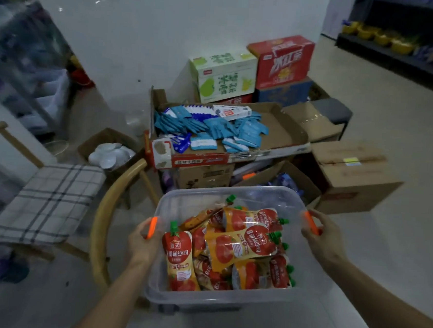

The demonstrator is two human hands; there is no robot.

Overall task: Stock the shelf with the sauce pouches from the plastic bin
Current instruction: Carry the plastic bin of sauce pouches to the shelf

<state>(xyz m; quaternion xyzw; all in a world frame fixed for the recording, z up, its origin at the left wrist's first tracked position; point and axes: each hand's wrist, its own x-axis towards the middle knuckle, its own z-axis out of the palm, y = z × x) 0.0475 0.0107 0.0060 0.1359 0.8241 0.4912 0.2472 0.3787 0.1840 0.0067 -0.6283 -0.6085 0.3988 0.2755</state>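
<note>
Forearms: two bare forearms reach forward from the bottom edge to either side of the plastic bin [217, 299].
Plastic bin: clear, rectangular, no lid on it, held between both hands in front of the person, above a pale tiled floor [395, 250].
Left hand [143, 240]: fingers curled around the orange latch [152, 227] on the bin's left rim.
Right hand [322, 236]: fingers closed over the other orange clip [311, 222] on the bin's right rim.
Sauce pouches [240, 249]: a loose heap inside the bin, red and yellow with tomato pictures and green screw caps; one stands upright against the left wall, the rest lie on their sides, overlapping.
Chair [48, 201]: left of the bin, curved wooden frame with a plaid cushion on the seat.
Flat cardboard tray [283, 132]: beyond the bin, resting on other cartons, strewn with blue and white packets [212, 128].
Small open carton [105, 136]: on the floor beside the chair, holding white bowls or lids; too blurred to tell which.
Drink cases: a green-and-white case [226, 73] and a red case [282, 59] stacked against the white wall behind the tray.
Brown carton [354, 172]: closed, on the floor to the right of the tray.
Shelf [400, 45]: dark unit at the far upper right, well apart from the bin, with yellow items on it.
</note>
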